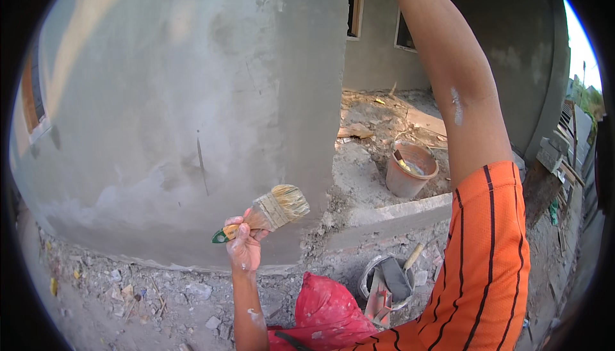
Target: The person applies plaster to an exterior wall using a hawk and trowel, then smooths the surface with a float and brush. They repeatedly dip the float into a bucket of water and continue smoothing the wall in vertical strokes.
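"Plenty of loose rubble [198, 290] lies along the lower left of the frame. What's the danger?"

"Poor footing: a stone could roll under a shoe. Above it, filling the upper left, the grey plastered wall [160, 95] looks patchily damp, so a careless knock might mark it."

"And the hands?"

"At lower centre the left hand [245, 246] is closed round the handle of a wide flat paintbrush [275, 213], bristles pointing right. I can't tell whether they touch the wall. The fingers are smeared white; a slick grip could drop the brush into the grit."

"Further right?"

"A red-clothed knee [327, 306], with a tool bucket [365, 273] just beside it. One swing of the leg could tip that. The terracotta-coloured bucket [402, 183], right of centre, stands on littered, uneven ground."

"The right arm [442, 37]?"

"Stretched past the top edge, its hand hidden, so I can't tell its grip. Overreaching might cost balance."
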Motion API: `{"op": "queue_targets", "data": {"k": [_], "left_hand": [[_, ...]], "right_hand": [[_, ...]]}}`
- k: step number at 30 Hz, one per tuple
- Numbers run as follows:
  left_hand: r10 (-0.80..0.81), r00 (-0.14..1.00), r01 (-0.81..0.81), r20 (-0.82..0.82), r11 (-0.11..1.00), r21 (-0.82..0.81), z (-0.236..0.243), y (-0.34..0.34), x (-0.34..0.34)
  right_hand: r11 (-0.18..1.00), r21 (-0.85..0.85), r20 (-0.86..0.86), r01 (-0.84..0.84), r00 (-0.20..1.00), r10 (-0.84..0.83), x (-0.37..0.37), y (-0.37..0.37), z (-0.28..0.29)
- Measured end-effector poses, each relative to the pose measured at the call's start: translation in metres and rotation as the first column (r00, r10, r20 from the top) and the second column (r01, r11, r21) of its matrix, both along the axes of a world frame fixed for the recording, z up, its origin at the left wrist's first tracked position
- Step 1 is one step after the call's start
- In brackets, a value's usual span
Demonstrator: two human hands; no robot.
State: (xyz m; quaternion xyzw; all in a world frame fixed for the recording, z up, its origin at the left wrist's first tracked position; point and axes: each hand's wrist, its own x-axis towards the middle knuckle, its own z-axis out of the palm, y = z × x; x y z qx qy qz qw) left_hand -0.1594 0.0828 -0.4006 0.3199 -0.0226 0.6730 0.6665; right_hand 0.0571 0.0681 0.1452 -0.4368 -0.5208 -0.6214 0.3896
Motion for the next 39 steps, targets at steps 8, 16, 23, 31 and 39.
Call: {"op": "queue_targets", "data": {"k": [8, 16, 23, 31, 39], "left_hand": [[-0.005, 0.999, 0.003, -0.05, 0.999, -0.045, -0.014, 0.002, -0.005], [-0.104, 0.975, 0.128, -0.195, 0.985, 0.116, 0.007, 0.003, -0.009], [0.126, 0.971, -0.109, -0.204, 0.99, 0.093, 0.007, 0.029, -0.035], [0.099, 0.946, -0.113, -0.308, 0.993, -0.028, -0.034, 0.02, -0.053], [0.077, 0.937, -0.132, -0.34, 0.981, -0.143, -0.06, -0.013, -0.036]], "right_hand": [[0.966, -0.193, 0.056, -0.171, 0.981, 0.184, 0.014, 0.056, -0.145], [-0.165, 0.088, -0.99, -0.982, -0.105, 0.095, 0.016, 0.023, -0.394], [-0.316, 0.33, -0.929, -0.89, -0.247, -0.275, 0.016, -0.026, -0.496], [0.898, -0.315, -0.019, -0.308, 0.948, 0.318, 0.053, 0.016, -0.362], [0.983, -0.029, -0.074, -0.184, 0.981, 0.181, 0.023, 0.041, -0.081]]}}
